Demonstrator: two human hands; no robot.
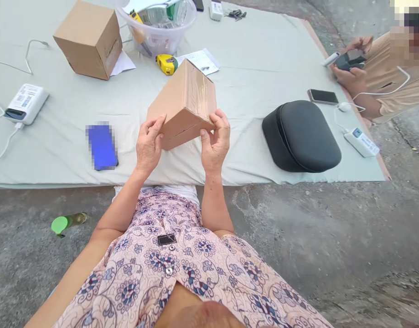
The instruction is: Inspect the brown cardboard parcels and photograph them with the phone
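taped cardboard box (177, 107) tilts between left fingers (156, 125) and right fingers (220, 120), both partly curled, gripping its edges.

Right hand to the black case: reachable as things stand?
Likely yes, if it lets go of the cardboard box. Only pale cloth shows between the right hand and the black case.

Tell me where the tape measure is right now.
In the head view, the tape measure is on the table, upper middle and slightly left, between the basket and the held box, just left of the paper.
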